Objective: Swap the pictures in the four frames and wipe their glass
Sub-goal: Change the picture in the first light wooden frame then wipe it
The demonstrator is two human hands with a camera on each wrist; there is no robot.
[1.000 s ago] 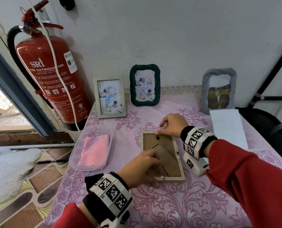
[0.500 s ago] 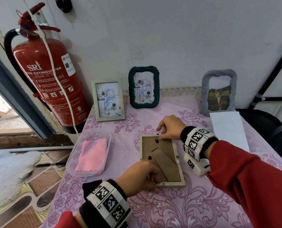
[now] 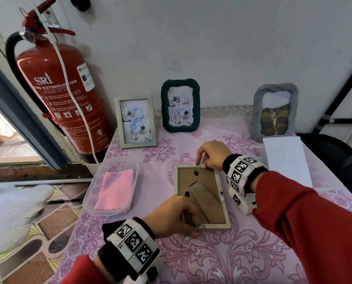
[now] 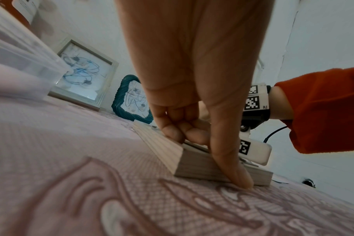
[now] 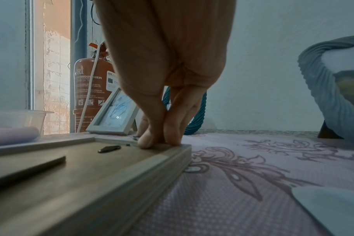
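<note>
Tablecloth, pink with purple flowers, covers the whole table against the white wall. A red fire extinguisher hangs off the table's corner at about ten o'clock, a white cable running down its front. At nine o'clock sits a clear plastic tub holding a folded pink cloth. A sheet of white paper lies flat at two o'clock. Three frames stand upright along the back: a pale wooden frame at eleven o'clock with a blue-scribbled picture, a dark green woven frame at twelve beside it, and a grey ruffled frame at one o'clock, well apart, showing an animal on grass. The fourth, a light wood frame, lies face down in the middle, its brown backing and folded stand on top. The left hand grips its near left corner, thumb down against the near edge and fingers curled over onto the back. The right hand pinches at the far rail near the far right corner, fingertips pressed on the wood close to a small dark turn clip.
</note>
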